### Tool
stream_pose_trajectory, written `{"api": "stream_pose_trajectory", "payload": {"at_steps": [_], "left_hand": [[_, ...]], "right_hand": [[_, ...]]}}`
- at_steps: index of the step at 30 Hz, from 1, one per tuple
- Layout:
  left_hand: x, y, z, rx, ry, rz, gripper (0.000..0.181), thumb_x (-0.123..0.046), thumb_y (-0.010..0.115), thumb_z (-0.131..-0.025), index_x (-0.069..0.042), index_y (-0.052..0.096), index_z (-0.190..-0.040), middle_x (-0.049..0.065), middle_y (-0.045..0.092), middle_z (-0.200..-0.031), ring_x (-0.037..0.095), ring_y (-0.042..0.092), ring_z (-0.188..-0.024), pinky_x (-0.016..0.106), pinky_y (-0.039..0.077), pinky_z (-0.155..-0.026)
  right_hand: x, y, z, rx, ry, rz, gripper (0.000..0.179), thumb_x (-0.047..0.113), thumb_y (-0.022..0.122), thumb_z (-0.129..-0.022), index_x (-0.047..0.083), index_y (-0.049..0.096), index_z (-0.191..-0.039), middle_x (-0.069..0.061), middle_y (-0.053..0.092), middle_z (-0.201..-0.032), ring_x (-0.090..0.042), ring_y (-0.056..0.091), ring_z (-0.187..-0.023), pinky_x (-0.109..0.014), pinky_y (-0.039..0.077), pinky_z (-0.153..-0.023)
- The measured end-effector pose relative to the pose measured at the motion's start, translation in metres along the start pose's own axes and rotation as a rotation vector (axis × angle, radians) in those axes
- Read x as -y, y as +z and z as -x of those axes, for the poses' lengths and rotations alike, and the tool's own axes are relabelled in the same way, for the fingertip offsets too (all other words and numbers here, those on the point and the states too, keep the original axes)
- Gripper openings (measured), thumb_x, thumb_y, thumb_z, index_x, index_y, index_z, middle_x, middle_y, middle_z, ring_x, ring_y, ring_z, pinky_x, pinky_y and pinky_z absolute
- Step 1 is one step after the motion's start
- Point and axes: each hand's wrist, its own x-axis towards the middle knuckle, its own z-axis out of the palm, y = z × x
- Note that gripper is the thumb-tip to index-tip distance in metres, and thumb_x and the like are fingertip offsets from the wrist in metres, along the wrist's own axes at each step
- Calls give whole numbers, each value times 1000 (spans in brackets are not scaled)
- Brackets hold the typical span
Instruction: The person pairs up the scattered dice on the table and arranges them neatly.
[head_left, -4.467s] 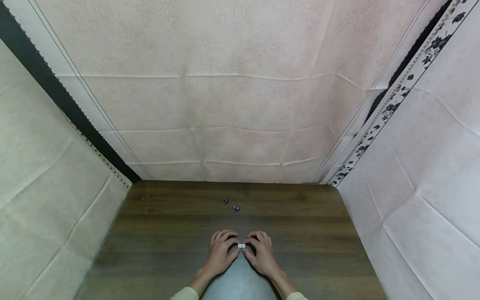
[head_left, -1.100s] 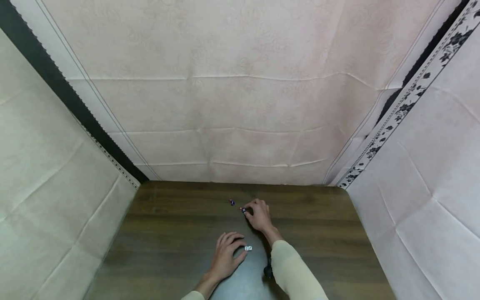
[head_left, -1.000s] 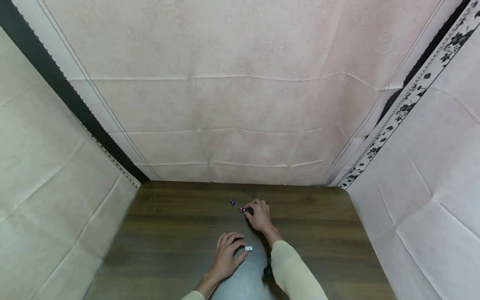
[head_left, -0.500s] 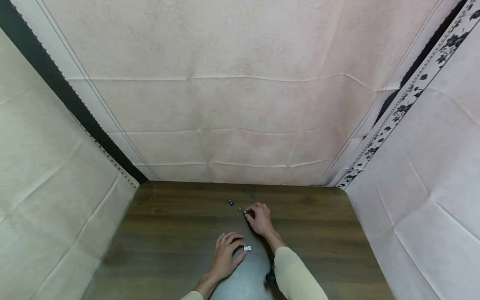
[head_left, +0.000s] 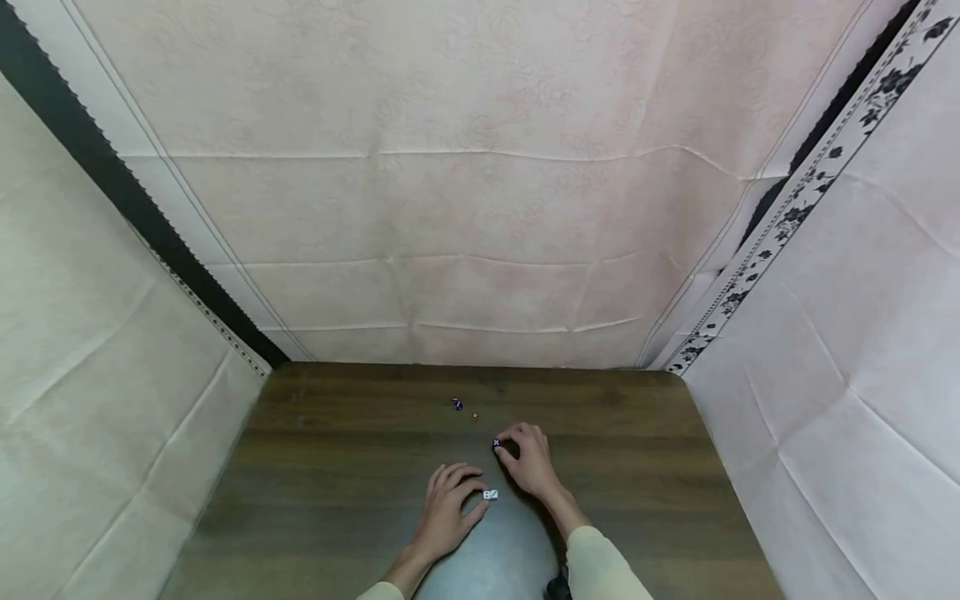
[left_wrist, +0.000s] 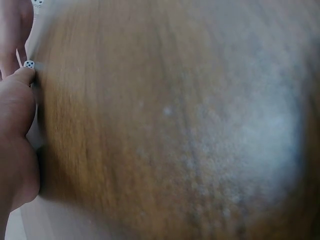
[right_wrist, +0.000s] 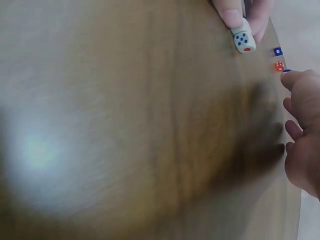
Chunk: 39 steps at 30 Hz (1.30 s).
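Note:
My left hand (head_left: pixel 444 510) rests on the wooden table and pinches the nearer end of a pair of white dice (head_left: pixel 491 495) lying side by side. In the right wrist view, the outer white die (right_wrist: pixel 244 42) shows blue pips on top and one red pip in front. Farther up the table, my right hand (head_left: pixel 531 462) pinches a small blue die (head_left: pixel 496 443) between thumb and forefinger. Only a sliver of that die shows in the right wrist view. A small red die (head_left: pixel 475 416) lies beyond it, apart from the fingers.
Near the table's (head_left: pixel 337 467) far edge lies another blue die (head_left: pixel 459 406), with a red one against its far side. Pale cloth curtains (head_left: pixel 480 250) hang behind the table and along both sides. A black object (head_left: pixel 558 585) sits at the right wrist.
My right hand left the white dice, reached to the far pair and pinched the blue die. It has drawn that die toward me, away from the red one. My left hand stays at the white dice.

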Motion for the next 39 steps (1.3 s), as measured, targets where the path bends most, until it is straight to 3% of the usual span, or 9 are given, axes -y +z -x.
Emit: {"api": "stream_pose_trajectory", "payload": {"at_steps": [15, 24, 34, 39], "left_hand": [[-5, -8, -3, 67, -75, -3, 18, -29, 92, -96, -26, 84, -111, -2, 77, -137, 33, 65, -140, 75, 40, -123], [-2, -5, -1, 35, -31, -10, 17, -31, 92, -96, -27, 83, -110, -3, 76, -137, 31, 66, -136, 76, 42, -118], [-7, -8, -4, 92, -80, 3, 17, -29, 91, -97, -25, 83, -112, 0, 75, -140, 32, 65, -140, 75, 39, -125], [-8, -8, -4, 111, -97, 1, 17, -30, 91, -98, -26, 83, -113, -1, 75, -141, 32, 64, -141, 75, 38, -127]], "right_hand": [[5, -1, 38, -16, -67, 19, 12, 16, 88, -100, 16, 85, -111, -3, 75, -121, -30, 64, -125, -59, 47, -109], [2, 7, 45, -21, -118, 33, 12, 14, 89, -98, 16, 85, -109, -1, 76, -120, -30, 63, -125, -60, 45, -109], [1, 10, 46, -13, -116, 9, 13, 15, 90, -98, 18, 85, -110, -3, 73, -123, -30, 61, -125, -65, 41, -114], [-2, 12, 46, -46, -145, 26, 14, 16, 91, -97, 18, 85, -109, -2, 73, -121, -28, 61, -121, -64, 41, -112]]}}
